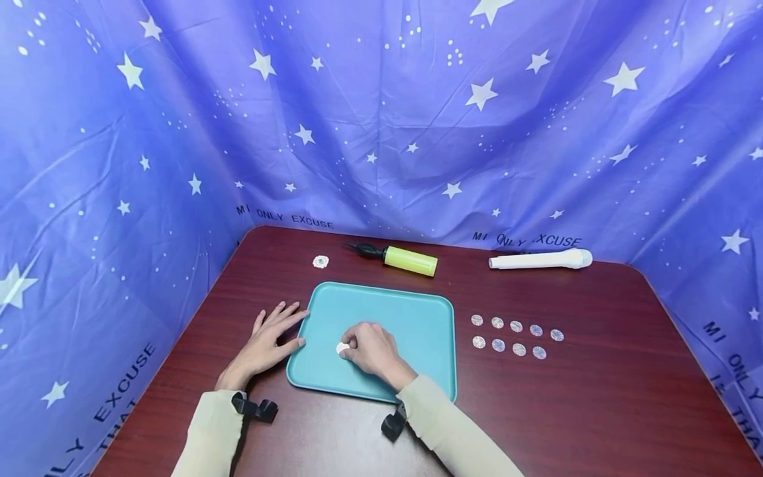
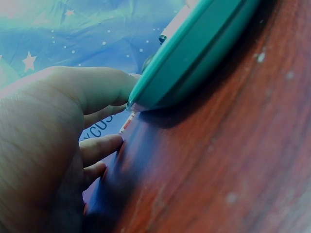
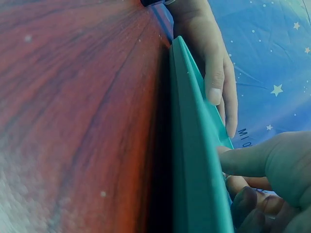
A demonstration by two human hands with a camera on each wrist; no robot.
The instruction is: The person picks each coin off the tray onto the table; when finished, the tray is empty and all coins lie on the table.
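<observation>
A turquoise tray (image 1: 411, 331) lies on the dark red table. Over its left-middle part, my right hand (image 1: 374, 348) pinches a small white piece (image 1: 342, 348) between thumb and fingers; its exact kind is too small to tell. In the right wrist view the tray's rim hides much of that grip. My left hand (image 1: 268, 343) rests at the tray's left side, its fingers spread and fairly straight, thumb and index finger touching the rim. Beyond the tray's upper left corner lies a white poker chip (image 1: 320, 262), seen edge-on with red marks in the left wrist view.
Right of the tray, several shiny round discs (image 1: 516, 326) lie in two rows. Behind it is a green and black hand pump (image 1: 410, 261). A white microphone (image 1: 536, 260) lies at the back right. Blue starry curtains (image 1: 381, 132) enclose the table's back and sides.
</observation>
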